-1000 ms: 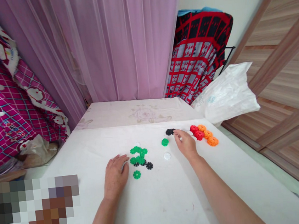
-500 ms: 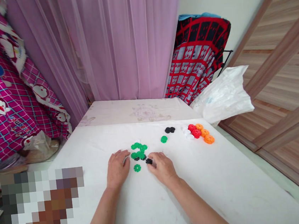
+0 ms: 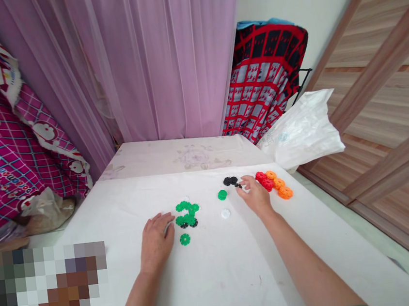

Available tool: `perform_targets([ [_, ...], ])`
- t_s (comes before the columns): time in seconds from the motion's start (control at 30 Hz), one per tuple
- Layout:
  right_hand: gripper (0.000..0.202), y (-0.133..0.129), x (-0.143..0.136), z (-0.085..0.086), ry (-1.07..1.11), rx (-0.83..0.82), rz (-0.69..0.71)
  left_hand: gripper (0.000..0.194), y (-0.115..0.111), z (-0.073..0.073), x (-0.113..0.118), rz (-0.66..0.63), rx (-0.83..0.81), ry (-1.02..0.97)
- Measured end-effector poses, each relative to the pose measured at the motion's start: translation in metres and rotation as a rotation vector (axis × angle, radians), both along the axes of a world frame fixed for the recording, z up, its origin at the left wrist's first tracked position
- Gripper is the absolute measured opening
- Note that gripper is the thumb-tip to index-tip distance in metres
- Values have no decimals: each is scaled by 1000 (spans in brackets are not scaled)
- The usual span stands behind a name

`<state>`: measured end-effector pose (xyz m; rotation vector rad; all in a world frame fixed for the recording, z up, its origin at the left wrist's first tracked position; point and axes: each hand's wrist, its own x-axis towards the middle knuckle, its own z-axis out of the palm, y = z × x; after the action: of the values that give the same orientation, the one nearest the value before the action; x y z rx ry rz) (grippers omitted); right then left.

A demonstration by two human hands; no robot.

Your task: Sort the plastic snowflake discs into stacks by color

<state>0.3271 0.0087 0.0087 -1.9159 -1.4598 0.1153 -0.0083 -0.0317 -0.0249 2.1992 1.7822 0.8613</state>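
Observation:
My left hand point(image 3: 158, 238) rests on the white cloth, fingers stretched out, beside a joined group of green notched discs point(image 3: 187, 213). Black discs point(image 3: 189, 224) show at the near edge of that group. A single green disc point(image 3: 185, 239) lies just in front of it. Farther right, my right hand point(image 3: 255, 195) pinches a small black notched disc point(image 3: 237, 185) between thumb and fingers. It is close to a little pile of black discs point(image 3: 230, 181). A green disc stack point(image 3: 222, 195) and a white disc point(image 3: 226, 213) lie left of this hand.
Red discs point(image 3: 265, 181) and orange discs point(image 3: 285, 192) lie beyond my right hand. A white plastic bag point(image 3: 300, 130) stands at the table's far right corner. Purple curtains point(image 3: 165, 59) hang behind the table point(image 3: 204, 289). A wooden cabinet point(image 3: 385, 104) is at right.
My right hand has moved right and away from the green group, carrying the black disc to the black pile. A white disc now shows where that hand was. The left hand stays beside the group.

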Motion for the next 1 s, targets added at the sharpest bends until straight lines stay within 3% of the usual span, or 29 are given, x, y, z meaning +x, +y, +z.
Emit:
perform_targets([
  [0.1,33,26,18,-1,-57,-76,-17,32,0,-1,-1,-2,21,-3],
  [0.3,33,50,20,-6,-169,-144,12,32,0,-1,-3,-11,36,-16],
  [0.5,35,53,26,-7,-158,-126,45,32,0,-2,-3,-14,45,-23],
  [0.63,31,35,23,-4,-99,0,31,32,0,-3,-3,-9,20,-21],
  [0.77,21,-1,-12,-6,-47,119,113,33,1,0,-2,-9,-9,-7],
  [0.9,23,-40,-71,-9,-31,100,450,34,0,4,1,-10,-17,3],
  [1.0,26,-56,-111,-9,-115,87,625,35,-2,7,3,-25,-19,13],
])
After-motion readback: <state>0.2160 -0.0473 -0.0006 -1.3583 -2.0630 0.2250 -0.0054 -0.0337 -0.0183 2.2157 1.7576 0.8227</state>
